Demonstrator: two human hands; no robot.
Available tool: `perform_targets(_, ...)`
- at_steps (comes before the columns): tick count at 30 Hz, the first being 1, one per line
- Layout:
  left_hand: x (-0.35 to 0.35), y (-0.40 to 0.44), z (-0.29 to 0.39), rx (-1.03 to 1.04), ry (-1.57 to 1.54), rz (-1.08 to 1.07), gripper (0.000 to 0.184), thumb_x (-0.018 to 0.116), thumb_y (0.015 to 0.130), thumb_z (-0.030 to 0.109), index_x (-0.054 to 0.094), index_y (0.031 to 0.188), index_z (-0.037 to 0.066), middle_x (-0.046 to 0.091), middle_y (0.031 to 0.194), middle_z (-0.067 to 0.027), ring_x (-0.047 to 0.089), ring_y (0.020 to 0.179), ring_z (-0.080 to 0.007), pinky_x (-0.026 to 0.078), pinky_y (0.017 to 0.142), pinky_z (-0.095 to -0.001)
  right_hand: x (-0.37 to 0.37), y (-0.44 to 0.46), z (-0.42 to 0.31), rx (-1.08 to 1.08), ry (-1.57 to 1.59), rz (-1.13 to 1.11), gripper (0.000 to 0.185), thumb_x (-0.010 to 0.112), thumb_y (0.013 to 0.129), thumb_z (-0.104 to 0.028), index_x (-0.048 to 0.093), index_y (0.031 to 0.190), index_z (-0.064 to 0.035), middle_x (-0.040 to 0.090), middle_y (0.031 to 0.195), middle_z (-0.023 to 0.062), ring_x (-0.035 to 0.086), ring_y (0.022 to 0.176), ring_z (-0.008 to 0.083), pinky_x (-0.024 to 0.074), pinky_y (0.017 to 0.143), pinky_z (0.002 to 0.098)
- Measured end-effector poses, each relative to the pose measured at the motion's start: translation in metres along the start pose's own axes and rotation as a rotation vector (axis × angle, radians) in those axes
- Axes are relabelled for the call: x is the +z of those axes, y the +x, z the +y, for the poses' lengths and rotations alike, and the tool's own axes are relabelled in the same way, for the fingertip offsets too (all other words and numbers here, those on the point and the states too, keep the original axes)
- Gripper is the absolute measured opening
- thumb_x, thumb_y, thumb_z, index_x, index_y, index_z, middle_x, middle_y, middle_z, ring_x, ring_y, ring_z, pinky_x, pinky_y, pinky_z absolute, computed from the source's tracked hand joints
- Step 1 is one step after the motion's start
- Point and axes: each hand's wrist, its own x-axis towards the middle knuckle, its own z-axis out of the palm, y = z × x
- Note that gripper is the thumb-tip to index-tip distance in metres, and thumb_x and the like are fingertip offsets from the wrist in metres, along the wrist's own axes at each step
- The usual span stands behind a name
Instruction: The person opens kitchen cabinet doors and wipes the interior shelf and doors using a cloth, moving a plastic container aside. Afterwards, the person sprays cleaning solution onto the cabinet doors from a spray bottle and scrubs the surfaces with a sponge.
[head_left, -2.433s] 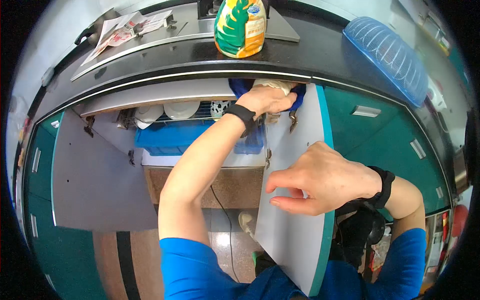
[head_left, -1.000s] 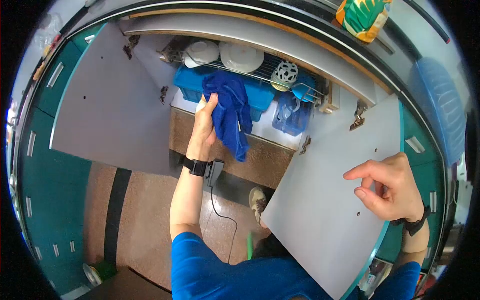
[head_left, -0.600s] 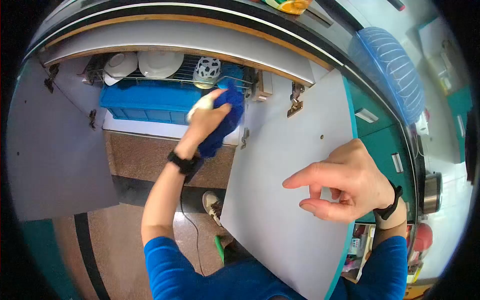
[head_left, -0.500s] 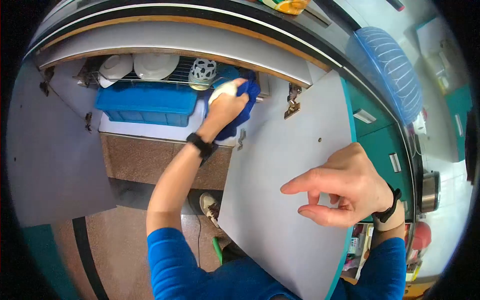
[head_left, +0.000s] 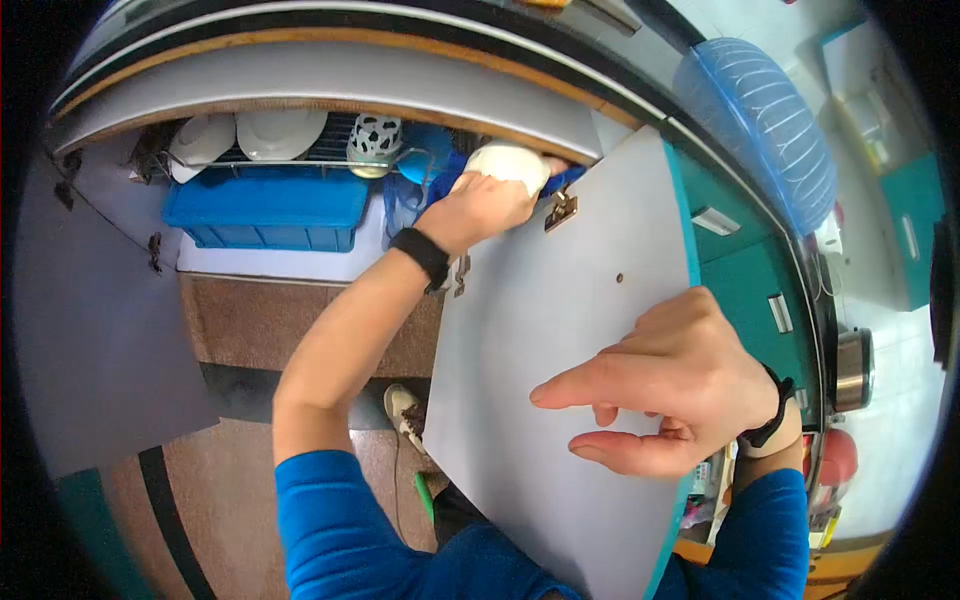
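Observation:
My left hand point(head_left: 495, 205) is inside the cabinet at its upper right corner, by the door hinge. Its fingers press round a white cloth point(head_left: 508, 162), and part of a blue cloth point(head_left: 446, 182) shows beneath and beside it. Over the inner face of the right cabinet door point(head_left: 540, 350), my right hand point(head_left: 665, 385) hangs with thumb and forefinger apart and nothing between them.
White dishes point(head_left: 280, 133) and a black-and-white patterned cup point(head_left: 374, 142) stand on a wire rack above a blue bin point(head_left: 265, 208). The left door point(head_left: 110, 330) hangs open. A blue mesh cover point(head_left: 765, 130) lies on the counter at the upper right. My shoe point(head_left: 403, 410) shows below.
My left hand has moved with the cloths from in front of the blue bin to the cabinet's upper right corner. The camera view has shifted. My right hand keeps its pose over the door.

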Motion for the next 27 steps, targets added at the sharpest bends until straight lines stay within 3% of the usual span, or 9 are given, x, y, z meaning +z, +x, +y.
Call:
perform_targets(2, -0.004, -0.004, 0.001, 0.206, 0.079, 0.112, 0.047, 0.056, 0.090, 0.008, 0.065, 0.134, 0.021, 0.067, 0.128, -0.0204, 0.066, 0.112, -0.0401, 0.052, 0.099, -0.0462, 0.000, -0.001, 0.000, 0.005, -0.008, 0.018, 0.026, 0.081, 0.074, -0.016, 0.078, 0.100, -0.0121, 0.072, 0.070, -0.0019, 0.067, 0.053, 0.0126, 0.0464, 0.046, 0.0248)
perform_targets(3, -0.006, -0.009, 0.003, 0.211, 0.081, 0.112, 0.047, 0.056, 0.090, 0.008, 0.065, 0.134, 0.021, 0.067, 0.128, -0.0204, 0.066, 0.112, -0.0401, 0.052, 0.099, -0.0462, 0.004, -0.002, 0.001, 0.002, 0.006, 0.050, 0.021, 0.079, 0.079, -0.020, 0.074, 0.099, -0.0151, 0.066, 0.064, -0.0028, 0.065, 0.051, 0.0156, 0.0444, 0.044, 0.0280)
perform_targets(6, -0.031, -0.017, 0.013, 0.123, 0.000, -0.072, 0.044, 0.060, 0.088, 0.011, 0.068, 0.129, 0.021, 0.064, 0.135, -0.0210, 0.063, 0.117, -0.0399, 0.049, 0.103, -0.0463, 0.005, -0.003, -0.001, 0.003, 0.031, 0.078, 0.017, 0.077, 0.083, -0.024, 0.070, 0.098, -0.0185, 0.061, 0.058, -0.0039, 0.063, 0.049, 0.0180, 0.0426, 0.042, 0.0308)
perform_targets(11, -0.022, -0.060, 0.002, 0.017, -0.118, -0.141, 0.042, 0.066, 0.087, 0.012, 0.066, 0.128, 0.017, 0.064, 0.132, -0.0209, 0.061, 0.119, -0.0404, 0.048, 0.102, -0.0436, 0.003, -0.005, 0.000, 0.007, 0.043, 0.078, 0.018, 0.078, 0.084, -0.023, 0.070, 0.099, -0.0190, 0.061, 0.059, -0.0044, 0.064, 0.050, 0.0168, 0.0430, 0.043, 0.0300)
perform_targets(14, -0.017, -0.060, 0.003, -0.267, -0.275, 0.051, 0.042, 0.066, 0.090, 0.015, 0.057, 0.131, 0.009, 0.067, 0.124, -0.0217, 0.063, 0.117, -0.0388, 0.049, 0.101, -0.0409, 0.003, -0.003, -0.002, 0.010, 0.037, 0.058, 0.019, 0.078, 0.083, -0.023, 0.070, 0.100, -0.0189, 0.061, 0.058, -0.0045, 0.064, 0.049, 0.0167, 0.0429, 0.043, 0.0300)
perform_targets(17, 0.012, -0.026, -0.013, -0.123, -0.245, 0.404, 0.042, 0.062, 0.092, 0.023, 0.059, 0.133, 0.013, 0.071, 0.111, -0.0216, 0.066, 0.107, -0.0412, 0.051, 0.095, -0.0476, 0.001, 0.000, -0.003, 0.015, 0.024, 0.057, 0.020, 0.078, 0.083, -0.022, 0.070, 0.101, -0.0188, 0.061, 0.058, -0.0047, 0.063, 0.048, 0.0170, 0.0430, 0.043, 0.0299)
perform_targets(19, 0.011, -0.005, 0.000, -0.307, -0.165, 0.171, 0.043, 0.060, 0.093, 0.028, 0.061, 0.135, 0.014, 0.071, 0.115, -0.0209, 0.064, 0.112, -0.0398, 0.050, 0.100, -0.0455, 0.000, 0.000, -0.004, 0.030, 0.013, 0.050, 0.020, 0.078, 0.082, -0.022, 0.071, 0.101, -0.0187, 0.061, 0.057, -0.0046, 0.063, 0.048, 0.0170, 0.0432, 0.043, 0.0298)
perform_targets(21, 0.013, 0.004, 0.004, -0.209, -0.223, 0.082, 0.045, 0.056, 0.093, 0.027, 0.064, 0.135, 0.014, 0.067, 0.126, -0.0240, 0.064, 0.115, -0.0406, 0.048, 0.102, -0.0456, 0.000, -0.001, -0.002, 0.028, 0.017, 0.051, 0.020, 0.078, 0.082, -0.021, 0.071, 0.101, -0.0187, 0.062, 0.058, -0.0045, 0.063, 0.048, 0.0172, 0.0432, 0.043, 0.0296)
perform_targets(27, -0.020, -0.002, 0.021, -0.162, -0.129, -0.170, 0.054, 0.053, 0.089, 0.018, 0.059, 0.142, 0.016, 0.068, 0.118, -0.0275, 0.065, 0.109, -0.0429, 0.050, 0.099, -0.0462, 0.003, 0.003, -0.009, 0.062, 0.032, 0.032, 0.019, 0.077, 0.083, -0.021, 0.072, 0.101, -0.0183, 0.063, 0.058, -0.0041, 0.062, 0.047, 0.0179, 0.0434, 0.044, 0.0291)
